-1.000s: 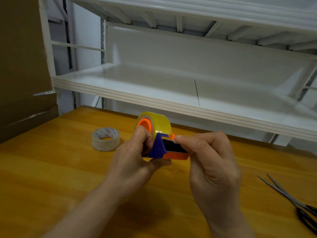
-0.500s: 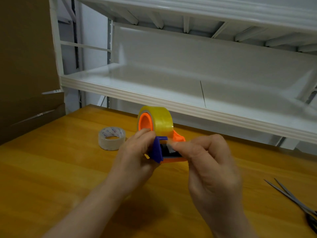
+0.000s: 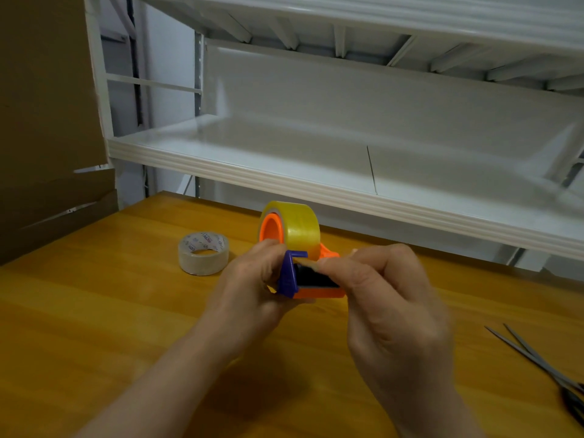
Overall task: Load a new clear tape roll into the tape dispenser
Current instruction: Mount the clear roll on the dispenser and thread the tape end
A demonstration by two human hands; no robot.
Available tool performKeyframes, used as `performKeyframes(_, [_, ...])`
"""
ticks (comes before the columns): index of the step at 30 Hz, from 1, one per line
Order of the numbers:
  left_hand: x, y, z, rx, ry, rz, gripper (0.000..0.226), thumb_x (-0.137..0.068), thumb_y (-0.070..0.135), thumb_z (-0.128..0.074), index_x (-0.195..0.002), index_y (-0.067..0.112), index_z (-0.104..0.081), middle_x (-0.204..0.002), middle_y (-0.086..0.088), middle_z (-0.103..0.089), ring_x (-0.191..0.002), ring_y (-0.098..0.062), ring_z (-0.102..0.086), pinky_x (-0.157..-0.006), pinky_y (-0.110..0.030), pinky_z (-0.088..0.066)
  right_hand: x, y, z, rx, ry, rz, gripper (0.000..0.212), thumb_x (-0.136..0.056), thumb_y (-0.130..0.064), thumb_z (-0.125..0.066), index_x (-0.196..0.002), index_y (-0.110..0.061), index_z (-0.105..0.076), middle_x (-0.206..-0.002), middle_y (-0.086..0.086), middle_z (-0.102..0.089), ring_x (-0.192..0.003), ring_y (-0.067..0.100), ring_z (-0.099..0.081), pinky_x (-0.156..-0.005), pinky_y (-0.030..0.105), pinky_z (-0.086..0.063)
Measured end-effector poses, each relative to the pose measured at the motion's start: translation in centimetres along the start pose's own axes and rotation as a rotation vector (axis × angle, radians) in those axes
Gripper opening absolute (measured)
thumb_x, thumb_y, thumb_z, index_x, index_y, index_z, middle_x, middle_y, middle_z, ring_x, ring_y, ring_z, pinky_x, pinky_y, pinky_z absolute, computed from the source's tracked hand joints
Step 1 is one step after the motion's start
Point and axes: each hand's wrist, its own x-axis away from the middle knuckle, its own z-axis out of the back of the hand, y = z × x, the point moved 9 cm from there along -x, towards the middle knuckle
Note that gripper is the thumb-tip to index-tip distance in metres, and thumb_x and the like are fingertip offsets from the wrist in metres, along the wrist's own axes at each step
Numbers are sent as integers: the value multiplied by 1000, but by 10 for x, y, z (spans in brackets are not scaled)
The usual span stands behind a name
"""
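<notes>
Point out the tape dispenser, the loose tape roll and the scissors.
tape dispenser (image 3: 287,277), head view, purple side plate.
loose tape roll (image 3: 202,265), head view, outer wall.
scissors (image 3: 573,398), head view, dark handle.

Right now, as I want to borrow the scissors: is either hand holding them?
No: the scissors lie on the table, and the left hand and right hand are both on the tape dispenser.

My left hand (image 3: 249,286): grips the orange-and-purple plastic tape dispenser (image 3: 311,281) above the wooden tabletop (image 3: 94,311).
My right hand (image 3: 388,305): pinches its black front.
Yellowish clear tape roll (image 3: 298,227): on its orange hub.
</notes>
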Motion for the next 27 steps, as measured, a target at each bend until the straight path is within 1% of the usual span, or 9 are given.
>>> performKeyframes(2, [0, -3, 4, -40, 21, 1, 30, -74, 21, -85, -99, 18, -69, -97, 4, -67, -89, -17, -65, -72, -42, -55, 0, -7, -4, 27, -29, 39, 22, -87, 8, -64, -102, 2, -79, -85, 17, -67, -71, 29, -63, -50, 38, -51])
performKeyframes(5, [1, -2, 4, -133, 36, -25, 30, -73, 19, -86, -97, 19, -68, -93, 5, -65, -83, -17, -63, -66, -42, -54, -1, -6, -4, 49, -48, 61, 23, -90, 4, -59, -102, 2, -79, -85, 16, -67, -72, 28, -63, -50, 36, -51])
performKeyframes(8, [1, 0, 4, -190, 46, -20, 30, -74, 17, -86, -97, 18, -68, -91, 5, -64, -81, -19, -62, -63, -42, -53, -2, -1, -2, 43, -52, 25, 26, -84, 11, -67, -104, -1, -79, -86, 15, -67, -72, 28, -63, -50, 38, -51])
performKeyframes(12, [0, -2, 7, -123, 58, 12, 29, -73, 21, -87, -95, 20, -68, -90, 6, -64, -79, -17, -63, -63, -40, -54, -1, -1, -4, 24, -51, 26, 24, -86, 6, -67, -105, -1, -79, -86, 15, -67, -72, 27, -62, -51, 37, -51])
performKeyframes(15, [0, -2, 6, -115, 35, 13, 29, -72, 17, -87, -94, 19, -67, -90, 6, -64, -79, -15, -61, -64, -40, -54, -1, 5, 0, -10, -26, -22, 27, -82, 8, -69, -105, -2, -79, -86, 12, -65, -72, 25, -61, -54, 35, -51])
performKeyframes(18, [0, -5, 7, -84, 39, 44, 33, -72, 21, -87, -101, 20, -69, -95, 6, -67, -85, -16, -64, -69, -41, -56, -2, 1, -1, 4, -28, -1, 28, -82, 9, -69, -105, -3, -79, -85, 12, -65, -73, 24, -61, -56, 32, -49])
performKeyframes(20, [-1, -7, 7, -56, 35, 69, 35, -72, 23, -87, -102, 21, -69, -97, 8, -67, -87, -15, -65, -71, -41, -56, -1, 0, -2, 10, -28, 17, 27, -83, 9, -68, -106, -2, -79, -86, 12, -66, -73, 25, -61, -56, 33, -49])
performKeyframes(23, [0, -12, 5, 13, 26, 146, 39, -68, 25, -88, -103, 21, -70, -99, 7, -69, -91, -15, -66, -76, -42, -57, 0, -2, -1, 17, -16, 50, 25, -86, 5, -69, -109, 0, -78, -87, 15, -68, -75, 27, -64, -56, 36, -52])
performKeyframes(27, [3, -21, 1, 175, 19, 285, 52, -59, 37, -85, -107, 24, -71, -106, 6, -72, -97, -14, -70, -83, -42, -60, 1, -3, -1, 42, 8, 75, 27, -88, 3, -71, -114, -1, -76, -86, 15, -70, -76, 28, -66, -59, 35, -53])
